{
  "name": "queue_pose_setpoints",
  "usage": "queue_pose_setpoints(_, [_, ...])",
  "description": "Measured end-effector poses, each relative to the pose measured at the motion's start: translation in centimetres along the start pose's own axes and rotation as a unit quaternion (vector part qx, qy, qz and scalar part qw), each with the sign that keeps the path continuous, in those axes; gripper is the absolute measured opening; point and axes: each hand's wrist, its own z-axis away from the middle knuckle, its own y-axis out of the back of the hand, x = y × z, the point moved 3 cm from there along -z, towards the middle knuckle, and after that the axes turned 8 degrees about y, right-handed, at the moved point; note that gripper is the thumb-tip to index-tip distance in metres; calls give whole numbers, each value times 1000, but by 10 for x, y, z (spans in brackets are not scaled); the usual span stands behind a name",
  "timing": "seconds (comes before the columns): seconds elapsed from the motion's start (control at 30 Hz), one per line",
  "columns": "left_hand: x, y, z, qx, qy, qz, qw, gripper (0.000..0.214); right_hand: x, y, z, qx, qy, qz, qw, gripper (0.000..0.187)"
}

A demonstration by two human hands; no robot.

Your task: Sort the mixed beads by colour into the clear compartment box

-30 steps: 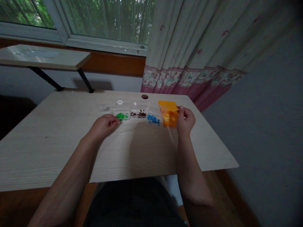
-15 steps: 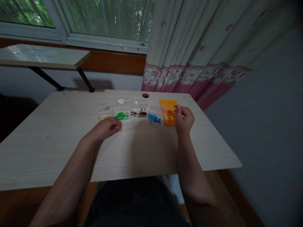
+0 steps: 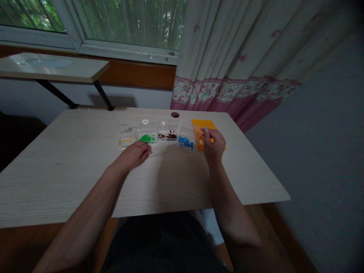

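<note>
My left hand (image 3: 136,154) rests at the front edge of a clear box of green pieces (image 3: 147,138), its fingers curled in; whatever they might hold is hidden. My right hand (image 3: 214,146) is raised over an orange box (image 3: 200,146) with pale pieces inside, thumb and fingers pinched together. Anything in that pinch is too small to make out. The hand covers much of the orange box. To its left stands a clear box of blue pieces (image 3: 186,143), then one of dark brown pieces (image 3: 167,135). A clear box of yellow pieces (image 3: 126,141) is at the left end of the row.
The boxes stand along the back of a pale wooden desk (image 3: 176,182). An orange sheet or lid (image 3: 204,123) lies behind the orange box. A cable hole (image 3: 175,115) is near the back edge. At the back left is a raised shelf (image 3: 57,70); a curtain (image 3: 222,57) hangs behind.
My right hand has moved left, further over the orange box. My left hand has shifted slightly to the right along the front of the green pieces' box. The boxes stay in place.
</note>
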Motion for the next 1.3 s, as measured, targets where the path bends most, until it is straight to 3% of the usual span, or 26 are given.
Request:
queue_pose_setpoints(0.1, [4, 0, -1, 19, -8, 4, 1000, 25, -25, -16, 11, -66, 60, -12, 996, 31])
queue_pose_setpoints(0.23, [11, -1, -2, 62, -10, 53, 997, 24, -60, -42, 36, -175, 159, -75, 969, 22])
queue_pose_setpoints(0.43, [19, -13, -6, 99, 58, 254, 961, 29, -77, -60, 57, -270, 198, -89, 938, 23])
queue_pose_setpoints(0.67, [24, -18, -8, 64, 95, 354, 928, 31, -76, -59, 58, -271, 190, -78, 940, 22])
queue_pose_setpoints(1.3, [31, -17, -8, 47, 85, 343, 934, 30, -79, -57, 58, -242, 206, -79, 945, 21])
